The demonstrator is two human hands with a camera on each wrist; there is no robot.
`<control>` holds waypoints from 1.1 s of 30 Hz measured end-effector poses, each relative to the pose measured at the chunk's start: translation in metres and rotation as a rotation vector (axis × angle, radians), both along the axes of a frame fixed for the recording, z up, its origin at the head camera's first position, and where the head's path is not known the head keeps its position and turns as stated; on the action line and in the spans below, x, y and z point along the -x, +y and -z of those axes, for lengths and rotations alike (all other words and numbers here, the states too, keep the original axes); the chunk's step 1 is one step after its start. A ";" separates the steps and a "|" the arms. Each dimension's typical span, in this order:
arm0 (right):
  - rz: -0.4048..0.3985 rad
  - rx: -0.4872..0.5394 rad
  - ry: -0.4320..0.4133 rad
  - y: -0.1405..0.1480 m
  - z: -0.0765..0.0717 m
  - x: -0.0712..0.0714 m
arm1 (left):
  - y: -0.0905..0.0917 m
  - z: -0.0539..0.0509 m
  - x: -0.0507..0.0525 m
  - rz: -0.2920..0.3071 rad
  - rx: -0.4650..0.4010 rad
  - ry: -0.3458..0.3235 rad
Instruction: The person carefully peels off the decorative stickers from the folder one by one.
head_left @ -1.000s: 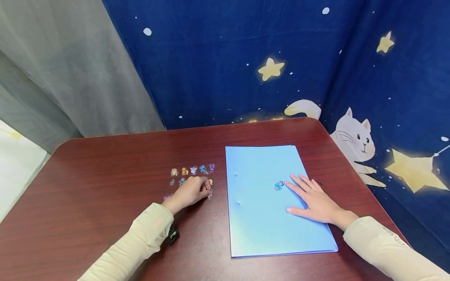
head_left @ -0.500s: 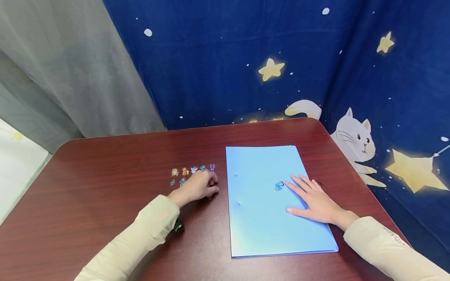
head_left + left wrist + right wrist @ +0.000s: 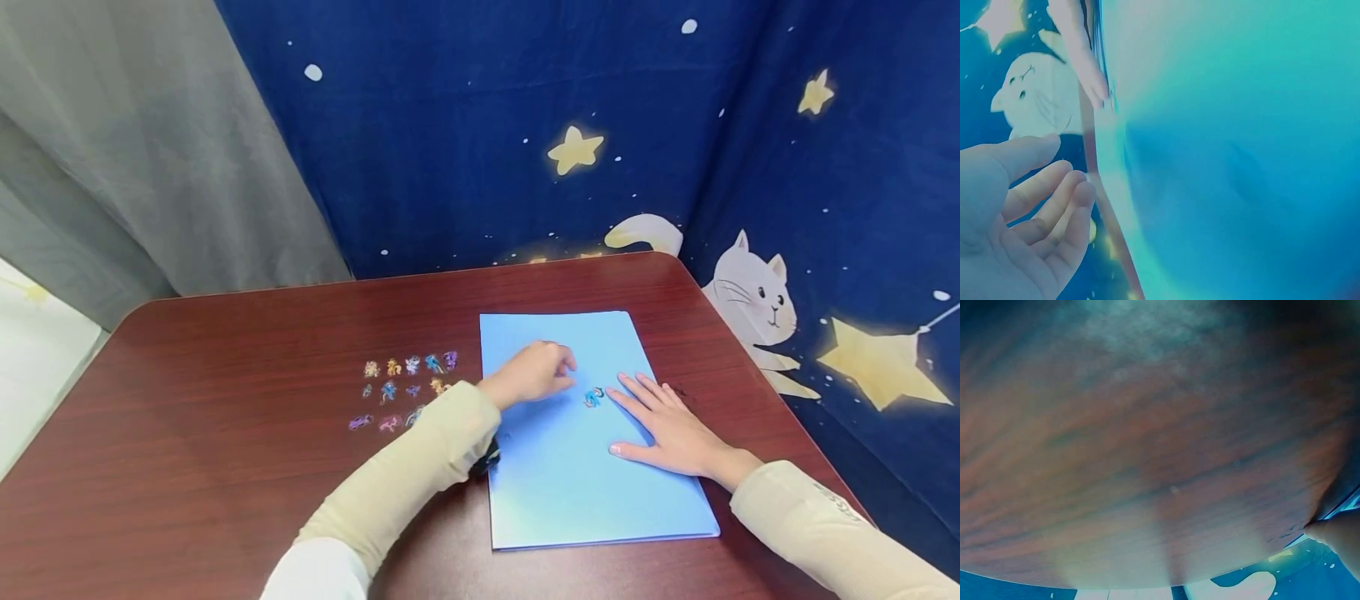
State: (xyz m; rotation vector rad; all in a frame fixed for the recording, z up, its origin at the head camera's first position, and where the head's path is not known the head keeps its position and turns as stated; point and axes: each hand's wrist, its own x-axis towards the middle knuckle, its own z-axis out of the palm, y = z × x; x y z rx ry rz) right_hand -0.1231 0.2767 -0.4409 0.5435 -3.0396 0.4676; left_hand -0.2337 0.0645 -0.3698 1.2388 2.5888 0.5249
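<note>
In the head view my left hand (image 3: 528, 372) hangs blurred over the left half of a light blue folder (image 3: 570, 500). The left wrist view shows its fingers (image 3: 1063, 206) loosely bent, thumb near the index fingertip. Whether a small sticker sits between those tips cannot be made out. My right hand (image 3: 678, 429) lies flat with spread fingers on the folder's right side. Just left of its index fingertip, a blue pony sticker (image 3: 593, 397) rests on the folder. Several small pony stickers (image 3: 388, 391) lie in rows on the table; the left sleeve hides part of them.
The dark red wooden table (image 3: 225, 400) carries everything. A blue starry curtain (image 3: 480, 133) with a cat print hangs behind it and to the right, and a grey curtain (image 3: 172, 150) at the back left. A dark wrist camera (image 3: 486, 458) shows beneath the left cuff.
My left hand has moved right, from the right end of the sticker rows to above the folder, uncovering several stickers. My right hand has stayed in place.
</note>
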 end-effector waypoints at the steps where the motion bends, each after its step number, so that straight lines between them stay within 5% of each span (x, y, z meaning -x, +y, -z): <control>1: 0.001 0.001 -0.002 0.000 0.000 0.000 | 0.008 0.000 0.000 0.004 0.030 -0.011; 9: -0.001 0.004 -0.005 -0.001 0.003 0.002 | 0.041 0.010 -0.002 0.010 0.215 -0.014; 18: 0.002 0.014 0.005 0.001 0.002 0.000 | 0.047 0.021 -0.005 0.007 0.198 0.002; 33: -0.006 0.008 0.024 0.000 0.000 -0.001 | 0.048 0.023 -0.005 0.045 0.177 -0.027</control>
